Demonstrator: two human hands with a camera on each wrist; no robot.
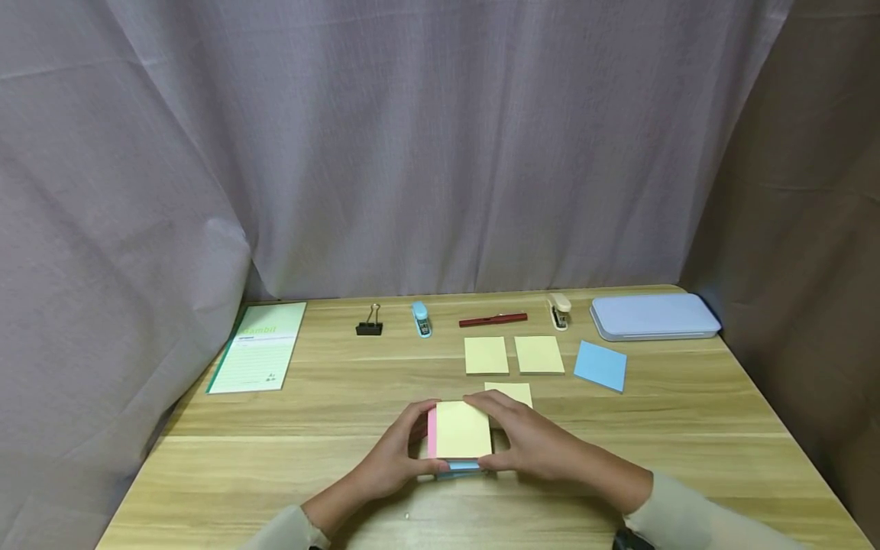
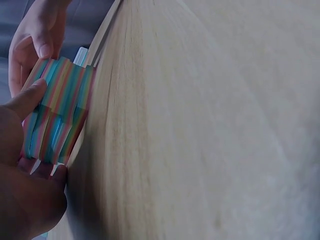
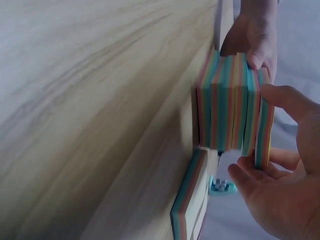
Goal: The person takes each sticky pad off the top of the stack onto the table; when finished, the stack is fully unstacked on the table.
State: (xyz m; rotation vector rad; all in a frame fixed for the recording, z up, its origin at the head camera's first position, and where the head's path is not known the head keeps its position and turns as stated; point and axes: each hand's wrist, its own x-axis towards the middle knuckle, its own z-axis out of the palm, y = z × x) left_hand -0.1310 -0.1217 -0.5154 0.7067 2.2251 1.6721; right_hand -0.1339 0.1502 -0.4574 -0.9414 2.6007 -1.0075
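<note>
A stack of sticky note pads with striped coloured edges (image 2: 60, 95) stands on the table near its front, its layers slightly out of line. On top lies a pad with a yellow upper face (image 1: 464, 430); a pink edge shows beneath it at the left. My right hand (image 1: 539, 443) pinches this top pad by its right side, thumb in front and fingers behind. From the left, my left hand (image 1: 388, 458) grips the upper stack, its thumb on the near edge. In the right wrist view the pads' striped edges (image 3: 225, 105) show clearly, and the top pad sits a little askew.
Behind the stack lie yellow pads (image 1: 486, 356) and a blue pad (image 1: 600, 366). Along the back are a notebook (image 1: 261, 347), a black binder clip (image 1: 369, 328), a blue stapler (image 1: 422, 319), a red pen (image 1: 493, 319), a cream stapler (image 1: 560, 312) and a pale blue case (image 1: 655, 316).
</note>
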